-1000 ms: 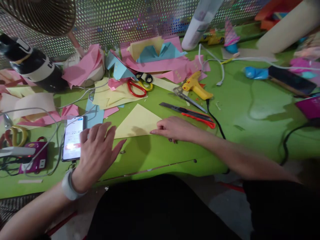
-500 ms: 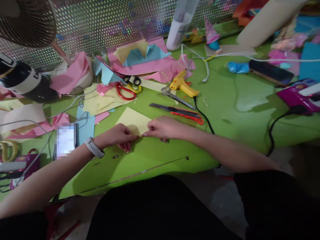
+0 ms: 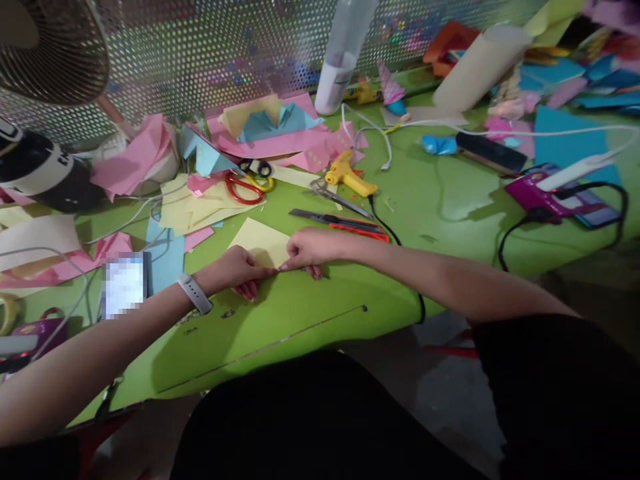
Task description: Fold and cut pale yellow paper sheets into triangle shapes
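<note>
A folded yellow paper triangle (image 3: 257,239) lies flat on the green table (image 3: 450,220) in front of me. My left hand (image 3: 235,270) pinches its near edge from the left, a white band on that wrist. My right hand (image 3: 307,248) pinches the same edge from the right, fingertips almost meeting the left hand's. Both hands press the paper down against the table.
A phone (image 3: 124,285) lies left of my left arm. Behind the paper lie a red-handled cutter (image 3: 345,223), red scissors (image 3: 244,189), a yellow glue gun (image 3: 346,175) with black cord, and piles of pink, blue and yellow paper (image 3: 280,133). A perforated metal screen stands behind.
My left hand left the phone and moved right onto the yellow paper's near edge, meeting my right hand. The view shifted slightly to the right.
</note>
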### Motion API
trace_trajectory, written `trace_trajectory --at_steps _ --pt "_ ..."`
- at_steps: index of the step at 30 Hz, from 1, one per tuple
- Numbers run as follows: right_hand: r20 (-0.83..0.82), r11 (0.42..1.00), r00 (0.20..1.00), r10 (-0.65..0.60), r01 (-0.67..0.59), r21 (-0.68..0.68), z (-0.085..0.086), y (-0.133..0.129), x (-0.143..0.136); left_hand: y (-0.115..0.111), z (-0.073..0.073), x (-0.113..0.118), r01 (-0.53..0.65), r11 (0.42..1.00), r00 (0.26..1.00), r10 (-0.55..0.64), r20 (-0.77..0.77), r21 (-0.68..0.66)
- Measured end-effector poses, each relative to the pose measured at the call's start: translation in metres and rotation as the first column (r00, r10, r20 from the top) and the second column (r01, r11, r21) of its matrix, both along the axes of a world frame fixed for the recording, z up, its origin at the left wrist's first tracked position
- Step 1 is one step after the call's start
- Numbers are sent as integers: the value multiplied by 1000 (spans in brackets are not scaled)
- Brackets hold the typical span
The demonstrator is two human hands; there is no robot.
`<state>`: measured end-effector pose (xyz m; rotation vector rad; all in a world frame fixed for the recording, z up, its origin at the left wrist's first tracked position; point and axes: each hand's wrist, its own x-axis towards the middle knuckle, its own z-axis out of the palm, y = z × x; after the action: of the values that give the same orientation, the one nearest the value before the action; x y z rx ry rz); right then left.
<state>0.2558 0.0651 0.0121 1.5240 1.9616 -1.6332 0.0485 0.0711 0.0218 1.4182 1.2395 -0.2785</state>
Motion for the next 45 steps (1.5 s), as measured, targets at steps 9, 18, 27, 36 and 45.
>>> trace_trajectory --at_steps 9,18,27,36,45 --pt "67 997 995 -72 72 5 0 -3 22 -2 -4 -40 -15 999 999 17 -50 41" --pt "126 983 975 -184 180 38 -3 -14 70 -6 6 -103 -56 995 961 76 -264 82" --pt "150 968 956 -252 251 27 -11 -22 91 -15 20 -126 -48 994 935 80 -345 99" --pt "192 707 952 -237 34 706 26 -47 44 -25 11 -122 -57 990 963 89 -255 132" --pt "147 213 978 146 -176 961 -16 -38 -5 -24 16 -105 -59 993 972 80 -220 99"
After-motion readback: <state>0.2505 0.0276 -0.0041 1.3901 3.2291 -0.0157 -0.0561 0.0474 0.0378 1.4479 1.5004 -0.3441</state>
